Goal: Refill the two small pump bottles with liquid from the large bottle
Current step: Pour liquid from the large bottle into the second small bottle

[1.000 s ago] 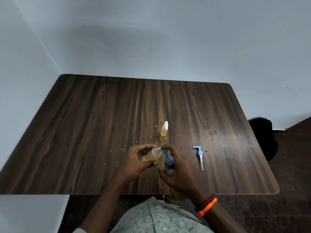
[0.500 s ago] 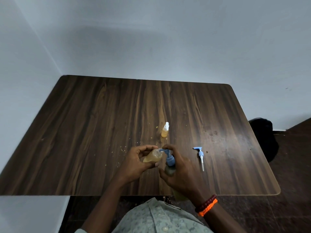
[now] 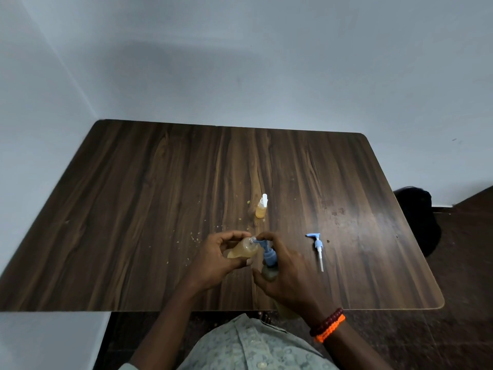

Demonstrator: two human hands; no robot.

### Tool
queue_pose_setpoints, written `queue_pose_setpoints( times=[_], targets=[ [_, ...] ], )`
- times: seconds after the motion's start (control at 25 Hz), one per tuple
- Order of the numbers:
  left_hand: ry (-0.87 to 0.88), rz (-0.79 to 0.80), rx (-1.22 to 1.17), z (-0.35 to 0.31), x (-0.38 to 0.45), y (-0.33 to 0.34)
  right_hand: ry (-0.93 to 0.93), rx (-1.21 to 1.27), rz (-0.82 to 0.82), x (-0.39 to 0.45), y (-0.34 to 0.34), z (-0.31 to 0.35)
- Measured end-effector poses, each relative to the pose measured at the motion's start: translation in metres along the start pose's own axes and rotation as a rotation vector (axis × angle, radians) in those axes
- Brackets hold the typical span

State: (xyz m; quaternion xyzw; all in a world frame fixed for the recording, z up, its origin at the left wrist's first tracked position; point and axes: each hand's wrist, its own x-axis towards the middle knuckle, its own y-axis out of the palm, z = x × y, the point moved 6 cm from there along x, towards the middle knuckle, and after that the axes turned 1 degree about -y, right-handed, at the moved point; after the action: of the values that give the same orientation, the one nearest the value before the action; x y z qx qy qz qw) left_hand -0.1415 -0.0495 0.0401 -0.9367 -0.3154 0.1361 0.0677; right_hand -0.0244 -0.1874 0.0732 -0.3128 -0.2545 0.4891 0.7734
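My left hand (image 3: 213, 259) grips a small clear bottle (image 3: 244, 249) of amber liquid, tilted with its open neck pointing right. My right hand (image 3: 286, 273) holds the large bottle (image 3: 270, 271) by its body, a finger resting on its blue pump head (image 3: 262, 245). The pump's nozzle meets the small bottle's neck. A second small bottle (image 3: 261, 208) with a white cap stands upright on the table farther back. A loose blue-and-white pump (image 3: 317, 248) lies flat to the right of my hands.
The dark wooden table (image 3: 133, 196) has small crumbs and stains around the middle. A black bag (image 3: 418, 217) sits on the floor past the table's right edge. Pale walls close in behind and on the left.
Hands and bottles hold nearly the same pose. The view has shifted slightly.
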Motion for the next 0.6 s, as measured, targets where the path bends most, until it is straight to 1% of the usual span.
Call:
queue_pose_setpoints(
  times=[0.16, 0.32, 0.6],
  targets=[
    [-0.010, 0.021, 0.004, 0.0017, -0.0005, 0.0037, 0.043, 0.038, -0.002, 0.0033, 0.0015, -0.0045],
    [0.005, 0.005, -0.014, -0.0015, 0.0012, 0.0007, 0.031, -0.015, 0.039, 0.0010, 0.0014, -0.0054],
    [-0.014, 0.022, 0.001, 0.0078, 0.0007, 0.0030, 0.032, -0.034, 0.001, 0.0035, -0.0009, -0.0043]
  ],
)
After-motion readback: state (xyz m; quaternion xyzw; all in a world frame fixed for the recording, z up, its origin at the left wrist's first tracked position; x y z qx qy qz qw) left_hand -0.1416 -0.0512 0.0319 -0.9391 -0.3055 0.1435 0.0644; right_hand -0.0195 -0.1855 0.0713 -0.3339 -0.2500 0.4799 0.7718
